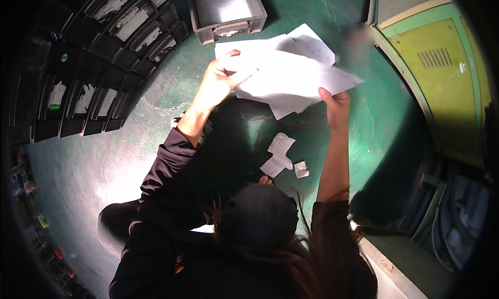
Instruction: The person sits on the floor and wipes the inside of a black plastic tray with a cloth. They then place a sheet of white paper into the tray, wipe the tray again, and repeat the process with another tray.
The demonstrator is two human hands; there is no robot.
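Several white paper sheets [291, 78] are held up as a loose sheaf above the green floor [130, 143], in front of a person with a dark cap [258, 213] and black sleeves. Left hand [218, 81]: thumb on top of the sheaf's left edge, fingers curled beneath, pinching it. Right hand [337, 105]: thumb raised against the sheaf's lower right corner, fingers hidden behind the paper, gripping that corner. More printed sheets fan out behind, toward the grey plastic crate [227, 10] standing on the floor at the far edge, a flat grey sheet lying in it.

Floor below the sheaf: three small crumpled paper slips [280, 156] lie close together, just beyond the cap. Floor paint is worn, cracked, scuffed pale in patches.

Left side: black shelving [99, 55] of bins with white labels. Right side: a yellow-green machine cabinet [442, 65] with a louvred vent, its curved base meeting the floor.
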